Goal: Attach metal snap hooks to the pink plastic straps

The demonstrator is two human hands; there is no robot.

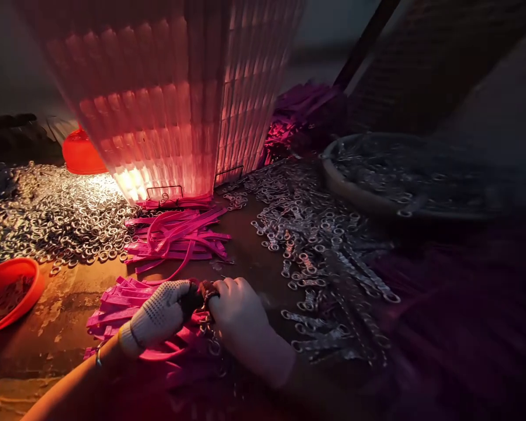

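My left hand [158, 313], in a white dotted glove with dark fingertips, is closed near the front middle of the table. Close against it, my right hand [245, 321] is curled with its back toward me and a dark wrap on a finger. The fingertips meet, and what they pinch is hidden in shadow. Small metal ring-ended pieces [211, 336] hang just below the fingers. Beneath and behind my left hand lies a heap of pink straps [123, 307]. Farther back is a second bunch of pink straps [175, 237].
Metal ring pieces [70, 216] pile up at left, beside a red scoop [33, 298]. An orange-red lamp shade [83, 153] and a tall translucent ribbed panel [158, 105] stand behind. Loose metal clasps [309, 263] and a large basin [333, 175] lie at right, with purple straps [307, 111] farther back.
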